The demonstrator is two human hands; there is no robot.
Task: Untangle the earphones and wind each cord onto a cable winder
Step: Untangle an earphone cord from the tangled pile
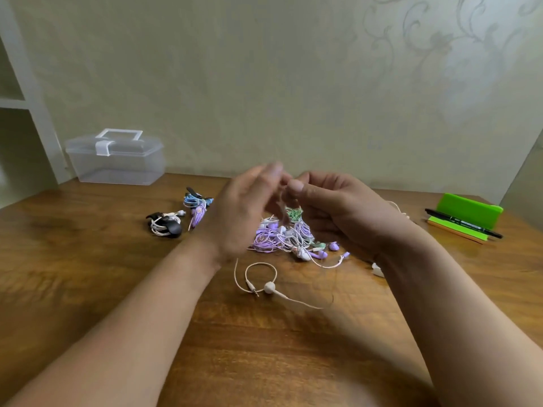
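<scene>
Presently both hands up over the table [88, 289], meeting above the tangle. L hand [246, 207] is motion-blurred, fingers pointing up and toward the R hand [332, 207]; grip cannot be told. R hand has its fingers curled, thumb tip against forefinger, approx. a narrow pinch. Whatever sits in the pinch is too thin and blurred to confirm.

Tangle of earphones [288, 236] lies on the table directly under and behind the hands: purple, white and green cords mixed, several buds and a plug showing at the near edge.

Pale pink cord [261, 273] lies just in front of the tangle, nearer the person. It makes one loop, w/ a jack and a round bud beside it. One end runs up behind the L wrist.

Small white piece [377, 270] sits by the R wrist, partly hidden; not identifiable.

To the L of the hands: black winder [164, 226] w/ white cord wrapped on it. Just behind that, a blue cord bundle [197, 201], w/ a purple bundle [198, 215] touching it.

Far L, at the wall: clear plastic box [117, 160], lid on, handle up.

Far R: green holder [467, 210], black marker [464, 223] lying across note pads in front of it.
</scene>
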